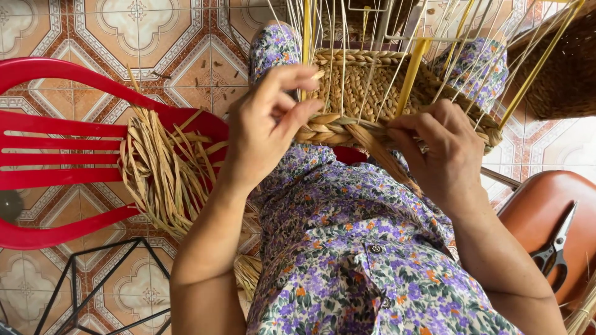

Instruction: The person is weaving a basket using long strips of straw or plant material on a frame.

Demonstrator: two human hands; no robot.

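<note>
A half-woven straw basket rests on my lap, its thin upright stakes rising toward the top of the view. My left hand pinches the braided rim at its near left side, fingers curled over a strand. My right hand grips a flat straw strand against the rim on the right. I wear a purple floral garment.
A red plastic chair at left carries a bundle of loose straw. An orange seat at right holds grey shears. A dark woven basket sits upper right. A black wire frame stands on the patterned tile floor.
</note>
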